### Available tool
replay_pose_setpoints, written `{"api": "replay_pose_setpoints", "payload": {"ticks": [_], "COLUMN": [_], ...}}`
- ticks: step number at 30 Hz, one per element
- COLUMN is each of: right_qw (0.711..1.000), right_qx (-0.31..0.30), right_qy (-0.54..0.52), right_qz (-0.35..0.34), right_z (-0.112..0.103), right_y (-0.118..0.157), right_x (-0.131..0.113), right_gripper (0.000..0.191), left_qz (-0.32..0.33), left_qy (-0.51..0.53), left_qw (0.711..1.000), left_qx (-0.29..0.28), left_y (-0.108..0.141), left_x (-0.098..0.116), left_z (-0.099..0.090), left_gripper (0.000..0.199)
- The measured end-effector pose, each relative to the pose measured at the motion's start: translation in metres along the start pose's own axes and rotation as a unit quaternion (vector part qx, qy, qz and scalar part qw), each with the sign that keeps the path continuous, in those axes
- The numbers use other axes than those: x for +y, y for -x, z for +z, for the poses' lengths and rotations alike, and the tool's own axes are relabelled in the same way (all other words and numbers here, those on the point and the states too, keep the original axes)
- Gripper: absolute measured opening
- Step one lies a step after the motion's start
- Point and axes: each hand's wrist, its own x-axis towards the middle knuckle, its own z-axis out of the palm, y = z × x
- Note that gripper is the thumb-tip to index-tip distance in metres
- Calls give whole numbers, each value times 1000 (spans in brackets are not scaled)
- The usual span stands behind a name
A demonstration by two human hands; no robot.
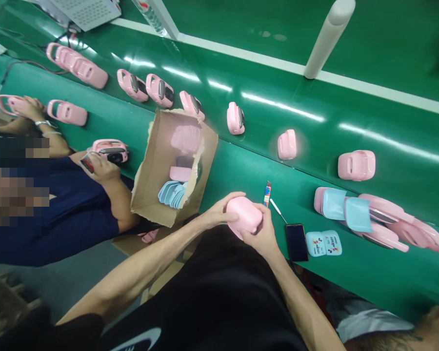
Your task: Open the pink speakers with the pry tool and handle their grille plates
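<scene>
Close to my body, at the near edge of the green bench, I hold a pink rounded plastic housing [244, 214] with both hands. My left hand [221, 210] is closed on its left side, thumb on top. My right hand [262, 235] grips the right and near side. Just beyond the right hand lie a small colourful tube-like packet [267, 193] and a white-handled screwdriver [277, 207]. A black phone [297, 242] lies to the right, beside two light blue panels with printed cartoon figures [324, 243]. The underside of the housing is hidden.
An open cardboard box [208, 168] with pink and blue parts stands left. Pink housings [356, 165] are spaced along the green conveyor [263, 122]; more pink parts and blue panels [358, 214] lie right. A co-worker's hand [104, 168] holds a pink unit at left.
</scene>
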Motion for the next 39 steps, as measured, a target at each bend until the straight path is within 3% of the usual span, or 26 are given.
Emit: {"api": "replay_pose_setpoints", "payload": {"ticks": [2,6,10,14,21,25,28,33,36,39], "right_qw": [1000,998,996,998,999,999,996,995,992,987], "right_qx": [-8,-6,49,40,26,-28,-65,-83,-101,-106], "right_qy": [4,38,62,48,25,23,45,29,12,21], "right_qz": [-27,-48,-43,-28,-20,18,40,37,71,119], "right_z": [-8,-12,-7,-8,-9,-12,-15,-15,-13,-12], "right_y": [5,12,18,23,24,25,26,33,34,22], "right_x": [-13,-31,-43,-51,-42,-47,-57,-61,-56,-38], "right_gripper": [79,74,69,63,58,66,72,56,53,53], "left_qz": [19,43,83,118,57,55,67,66,38,-14], "left_qy": [-34,-136,-172,-192,-182,-189,-213,-215,-205,-179], "left_qw": [998,989,981,974,979,975,970,971,976,983], "left_qx": [-41,-44,-28,-29,-69,-107,-99,-85,-66,-31], "left_y": [2,5,10,14,17,21,28,43,47,37], "left_x": [14,37,43,42,49,57,57,53,49,31], "left_z": [3,10,19,27,29,25,25,29,28,22], "left_gripper": [93,84,78,73,67,64,63,56,52,51]}}
